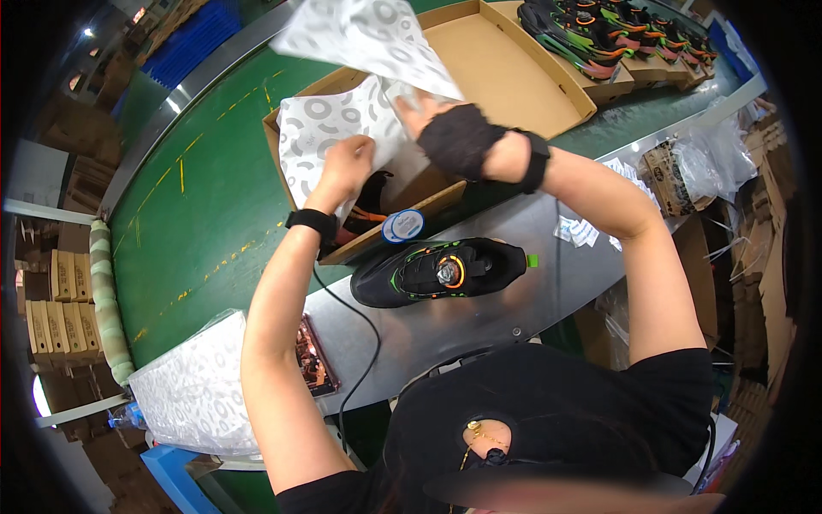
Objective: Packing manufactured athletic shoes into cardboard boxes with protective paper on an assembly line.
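My left hand [347, 167] is closed on white wrapping paper [321, 128] with grey ring and arc prints, at the near left of an open cardboard shoebox [437, 206]. A raised sheet flap [368, 43] of this paper stands over the box's far side. My right hand [445, 133], in a black fingerless glove, touches the paper with its fingers apart and slightly blurred. Below the paper, part of a dark shoe [370, 201] with orange trim shows inside the box. A black shoe [411, 274] with green and orange trim lies on the metal bench, in front of the box.
Round blue-and-white stickers [402, 225] are on the box's near edge. A black cable [377, 334] crosses the metal bench [479, 321]. Stacked patterned paper [197, 385] lies at left. More shoes [591, 38] stand at far right, near small white packets [578, 230].
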Demonstrator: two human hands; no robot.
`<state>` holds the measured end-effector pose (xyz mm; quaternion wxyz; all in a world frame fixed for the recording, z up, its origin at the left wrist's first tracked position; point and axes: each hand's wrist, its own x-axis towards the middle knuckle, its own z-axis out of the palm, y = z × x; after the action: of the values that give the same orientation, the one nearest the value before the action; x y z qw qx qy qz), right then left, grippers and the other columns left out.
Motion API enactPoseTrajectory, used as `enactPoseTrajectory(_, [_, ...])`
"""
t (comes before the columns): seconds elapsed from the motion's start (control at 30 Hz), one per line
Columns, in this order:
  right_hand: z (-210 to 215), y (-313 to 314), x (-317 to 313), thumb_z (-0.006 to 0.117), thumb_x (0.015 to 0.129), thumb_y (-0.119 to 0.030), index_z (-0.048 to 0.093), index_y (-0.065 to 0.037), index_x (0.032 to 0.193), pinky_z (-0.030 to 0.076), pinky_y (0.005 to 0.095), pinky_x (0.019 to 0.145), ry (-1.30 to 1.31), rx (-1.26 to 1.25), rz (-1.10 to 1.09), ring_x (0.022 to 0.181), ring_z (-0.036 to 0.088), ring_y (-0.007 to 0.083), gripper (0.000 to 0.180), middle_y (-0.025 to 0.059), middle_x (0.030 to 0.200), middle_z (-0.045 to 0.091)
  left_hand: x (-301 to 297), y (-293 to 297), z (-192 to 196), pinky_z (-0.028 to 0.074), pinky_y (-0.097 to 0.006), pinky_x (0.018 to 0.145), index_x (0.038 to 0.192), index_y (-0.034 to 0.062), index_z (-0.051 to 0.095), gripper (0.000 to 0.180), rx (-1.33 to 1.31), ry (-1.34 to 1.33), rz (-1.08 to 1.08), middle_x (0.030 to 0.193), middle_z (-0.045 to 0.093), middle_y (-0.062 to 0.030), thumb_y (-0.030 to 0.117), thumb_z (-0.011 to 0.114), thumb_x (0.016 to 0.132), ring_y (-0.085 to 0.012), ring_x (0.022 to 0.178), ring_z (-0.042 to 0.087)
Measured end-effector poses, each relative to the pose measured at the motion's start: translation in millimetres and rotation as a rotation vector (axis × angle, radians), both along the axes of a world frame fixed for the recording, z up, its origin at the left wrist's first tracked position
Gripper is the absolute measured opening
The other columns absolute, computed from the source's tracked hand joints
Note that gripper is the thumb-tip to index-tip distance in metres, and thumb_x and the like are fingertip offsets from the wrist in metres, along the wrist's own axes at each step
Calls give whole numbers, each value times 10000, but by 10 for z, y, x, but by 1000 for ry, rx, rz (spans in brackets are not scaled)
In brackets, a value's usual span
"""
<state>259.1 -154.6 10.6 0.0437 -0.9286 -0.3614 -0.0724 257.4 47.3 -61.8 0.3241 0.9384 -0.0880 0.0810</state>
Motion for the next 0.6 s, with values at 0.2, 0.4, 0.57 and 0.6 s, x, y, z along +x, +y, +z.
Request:
enactPoseTrajectory(0.2, [-238, -943, 149, 586, 765, -277, 180, -15, 1335, 424, 380, 802, -291, 430, 41, 868, 553, 376, 747, 295, 1049, 509, -136, -404, 51, 230, -592, 885, 925, 65, 643, 520, 721, -111, -241, 1012, 598, -149, 519, 416, 813, -278, 978, 545])
enactPoseTrajectory(0.4, [46, -1316, -200, 604, 779, -215, 285, -112, 1325, 472, 258, 574, 316, 669, -351, 529, 544, 126, 640, 158, 987, 587, 0, -435, 176, 169, -592, 928, 933, 73, 652, 718, 921, 649, -155, 1031, 587, -167, 702, 507, 619, -271, 1055, 501])
enactPoseTrajectory(0.57, [61, -1333, -341, 599, 782, -259, 501, -52, 1102, 467, 317, 625, 292, 723, -269, 666, 597, 240, 394, 144, 828, 608, -97, -270, 33, 154, -618, 942, 1031, -9, 566, 689, 581, 132, -127, 1218, 438, -196, 583, 569, 678, -298, 1168, 385])
enactPoseTrajectory(0.6, [22, -1338, -341, 594, 787, -256, 537, -46, 1038, 466, 313, 621, 161, 689, -182, 663, 598, 236, 332, 140, 816, 610, -121, -294, 103, 173, -617, 934, 1037, -20, 549, 641, 352, -110, -85, 1208, 442, -190, 526, 589, 705, -303, 1153, 397])
